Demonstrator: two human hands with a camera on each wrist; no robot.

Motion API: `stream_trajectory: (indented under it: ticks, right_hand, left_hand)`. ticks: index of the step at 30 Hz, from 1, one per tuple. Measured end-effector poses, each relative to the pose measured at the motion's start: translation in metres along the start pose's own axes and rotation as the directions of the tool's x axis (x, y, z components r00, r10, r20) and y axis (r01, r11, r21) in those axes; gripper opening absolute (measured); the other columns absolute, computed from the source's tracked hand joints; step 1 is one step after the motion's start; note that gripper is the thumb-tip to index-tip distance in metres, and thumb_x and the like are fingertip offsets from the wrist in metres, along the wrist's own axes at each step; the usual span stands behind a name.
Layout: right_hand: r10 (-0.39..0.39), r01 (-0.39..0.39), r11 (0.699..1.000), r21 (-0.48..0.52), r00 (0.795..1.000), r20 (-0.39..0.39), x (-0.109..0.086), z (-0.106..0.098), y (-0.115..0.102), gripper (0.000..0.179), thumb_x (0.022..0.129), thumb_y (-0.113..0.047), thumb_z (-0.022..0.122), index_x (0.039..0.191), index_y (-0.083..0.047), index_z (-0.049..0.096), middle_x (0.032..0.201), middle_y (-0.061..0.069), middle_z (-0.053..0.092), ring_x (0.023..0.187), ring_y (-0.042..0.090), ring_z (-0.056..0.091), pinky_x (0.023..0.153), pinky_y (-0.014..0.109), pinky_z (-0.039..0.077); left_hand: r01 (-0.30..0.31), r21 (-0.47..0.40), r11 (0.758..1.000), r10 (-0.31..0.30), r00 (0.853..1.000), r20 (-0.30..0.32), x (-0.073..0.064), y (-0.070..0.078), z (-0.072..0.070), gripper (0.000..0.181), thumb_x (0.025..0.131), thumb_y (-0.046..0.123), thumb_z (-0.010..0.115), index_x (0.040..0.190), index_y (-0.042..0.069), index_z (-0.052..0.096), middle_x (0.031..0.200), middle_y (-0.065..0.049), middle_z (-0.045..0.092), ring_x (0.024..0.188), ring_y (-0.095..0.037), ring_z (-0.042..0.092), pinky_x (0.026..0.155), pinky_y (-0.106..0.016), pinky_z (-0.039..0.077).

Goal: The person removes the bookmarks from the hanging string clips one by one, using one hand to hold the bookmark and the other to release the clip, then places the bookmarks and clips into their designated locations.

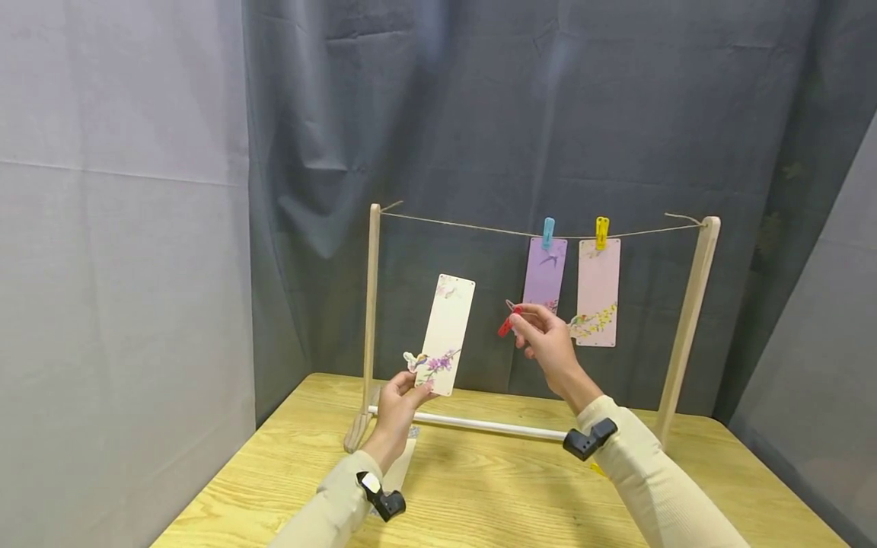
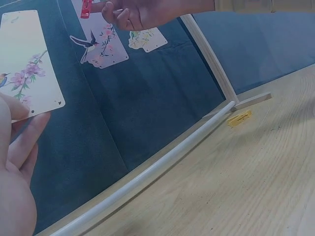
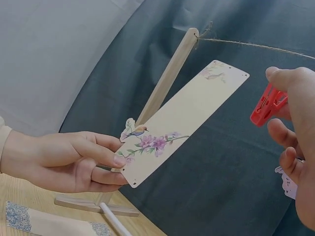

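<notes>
My left hand pinches a cream bookmark by its lower end, thumb in front and fingers behind. The card has a printed bird and purple blossoms and tilts slightly to the right, below the string. Between the thumb and fingers of my right hand is a red clothespin, held to the right of the card and apart from it. Behind that hand a purple bookmark hangs from a blue clothespin. Beside it, a pink bookmark hangs from a yellow clothespin.
The string runs between two wooden posts, joined low down by a white rod. Another bookmark with blue patterned ends lies on the wooden table at the left. A yellow clothespin lies near the right post's foot.
</notes>
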State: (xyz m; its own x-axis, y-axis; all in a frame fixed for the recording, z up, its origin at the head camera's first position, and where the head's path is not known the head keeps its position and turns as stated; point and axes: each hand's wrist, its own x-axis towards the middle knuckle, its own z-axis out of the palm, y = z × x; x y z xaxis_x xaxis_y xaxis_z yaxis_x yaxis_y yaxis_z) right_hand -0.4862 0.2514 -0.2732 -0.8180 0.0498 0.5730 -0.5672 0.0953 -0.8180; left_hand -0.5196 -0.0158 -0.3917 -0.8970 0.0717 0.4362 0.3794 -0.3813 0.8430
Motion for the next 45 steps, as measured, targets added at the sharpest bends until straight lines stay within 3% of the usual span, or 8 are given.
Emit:
stream_trajectory:
  ticks: [7,13,17,20,27,33,40,45]
  right_hand:
    - [0.010,-0.010,0.998,0.064,1.000,-0.010,-0.007,0.000,0.004,0.036,0.102,-0.024,0.069,0.130,-0.002,0.060,0.101,0.004,0.067,0.070,0.012,0.057,0.053,0.020,0.043]
    - [0.030,-0.027,0.992,0.127,0.999,-0.019,-0.015,-0.005,0.009,0.042,0.103,-0.021,0.067,0.134,0.006,0.055,0.101,0.000,0.068,0.069,0.010,0.058,0.053,0.018,0.044]
    - [0.032,-0.029,0.990,0.138,0.999,-0.021,-0.019,-0.008,0.011,0.035,0.103,-0.022,0.068,0.130,-0.002,0.060,0.100,0.000,0.068,0.068,0.010,0.058,0.053,0.019,0.044]
    - [0.042,-0.039,0.992,0.123,0.999,-0.023,-0.023,-0.011,0.013,0.030,0.102,-0.023,0.069,0.128,-0.007,0.062,0.100,0.001,0.067,0.069,0.010,0.058,0.054,0.019,0.045]
    - [0.051,-0.051,0.999,-0.008,0.998,0.022,-0.031,-0.013,0.020,0.044,0.103,-0.026,0.068,0.137,0.000,0.056,0.106,0.003,0.069,0.071,0.012,0.058,0.056,0.022,0.047]
    - [0.058,-0.058,0.998,-0.017,0.998,0.010,-0.039,-0.015,0.025,0.034,0.102,-0.026,0.069,0.130,-0.009,0.061,0.101,0.002,0.069,0.070,0.012,0.058,0.055,0.022,0.047]
    - [0.044,-0.044,0.998,-0.053,0.999,0.000,-0.047,-0.020,0.025,0.038,0.102,-0.026,0.069,0.131,-0.003,0.060,0.103,0.009,0.067,0.070,0.013,0.058,0.056,0.024,0.047]
    - [0.079,-0.079,0.995,-0.054,0.997,-0.006,-0.051,-0.023,0.029,0.043,0.102,-0.029,0.069,0.134,-0.003,0.059,0.104,0.006,0.067,0.071,0.013,0.058,0.056,0.023,0.047]
  left_hand:
    - [0.009,-0.005,1.000,-0.009,1.000,-0.005,-0.005,0.002,-0.004,0.022,0.094,-0.004,0.070,0.112,-0.013,0.061,0.108,-0.018,0.068,0.089,-0.021,0.072,0.091,-0.035,0.057]
    - [0.024,-0.009,1.000,-0.024,1.000,-0.002,-0.013,0.000,-0.010,0.022,0.094,-0.005,0.070,0.112,-0.014,0.061,0.107,-0.018,0.066,0.090,-0.021,0.071,0.091,-0.035,0.057]
    - [0.045,-0.006,0.999,-0.045,0.999,-0.016,-0.016,-0.003,-0.017,0.025,0.094,-0.005,0.070,0.115,-0.015,0.060,0.108,-0.018,0.065,0.090,-0.021,0.071,0.091,-0.035,0.057]
    - [0.045,0.011,0.999,-0.045,0.999,-0.016,-0.019,-0.003,-0.021,0.025,0.095,-0.004,0.070,0.116,-0.015,0.060,0.108,-0.018,0.066,0.088,-0.020,0.072,0.091,-0.034,0.057]
    - [0.050,0.043,0.998,-0.050,0.999,-0.006,-0.024,0.002,-0.024,0.023,0.095,-0.003,0.070,0.112,-0.012,0.059,0.105,-0.015,0.066,0.084,-0.019,0.072,0.090,-0.034,0.057]
    - [0.080,0.056,0.995,-0.080,0.997,0.000,-0.031,0.001,-0.027,0.022,0.095,0.000,0.071,0.111,-0.010,0.060,0.104,-0.013,0.064,0.084,-0.021,0.073,0.092,-0.034,0.056]
    - [0.086,0.074,0.993,-0.086,0.996,-0.004,-0.036,-0.001,-0.031,0.026,0.095,-0.001,0.071,0.115,-0.014,0.059,0.106,-0.016,0.064,0.086,-0.018,0.071,0.090,-0.033,0.057]
    - [0.101,0.069,0.992,-0.101,0.995,-0.006,-0.039,0.000,-0.036,0.028,0.095,-0.001,0.071,0.116,-0.015,0.059,0.105,-0.016,0.064,0.087,-0.019,0.070,0.090,-0.033,0.057]
